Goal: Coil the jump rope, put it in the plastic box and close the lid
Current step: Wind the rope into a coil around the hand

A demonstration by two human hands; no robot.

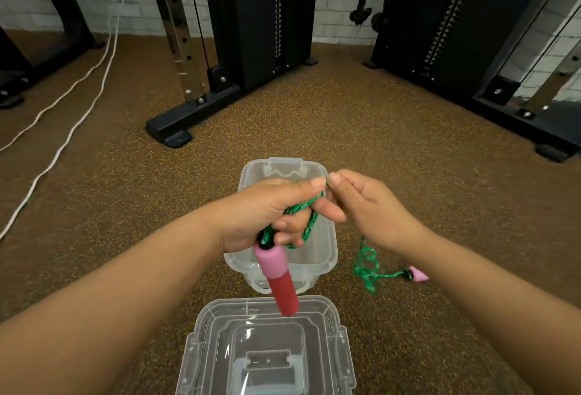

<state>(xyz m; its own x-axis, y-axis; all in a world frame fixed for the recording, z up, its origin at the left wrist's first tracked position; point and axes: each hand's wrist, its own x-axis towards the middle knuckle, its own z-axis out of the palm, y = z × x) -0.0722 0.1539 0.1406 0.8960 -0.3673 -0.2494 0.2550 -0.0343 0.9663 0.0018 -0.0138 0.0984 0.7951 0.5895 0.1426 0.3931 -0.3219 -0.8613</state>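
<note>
The left hand (270,209) is closed around a few loops of the green rope (309,225). One handle (278,281) hangs down from that fist, toward 6 o'clock. The right hand (371,209) pinches the rope with its fingertips, just at 3 o'clock of the left thumb.

The job now looks like winding. To do it well, I think each new loop should match the others, and the left fist should stay tight so none slip off.

The rest of the rope lies in a messy heap on the floor (408,155) at 5 o'clock of the right hand, ending at the other handle (418,275).

The box (327,256) sits open under the hands. Its lid (267,347) lies apart, at 6 o'clock.

The right wrist hides part of the far handle. The hands hide much of the box inside. How many loops there are is hard to tell.
</note>
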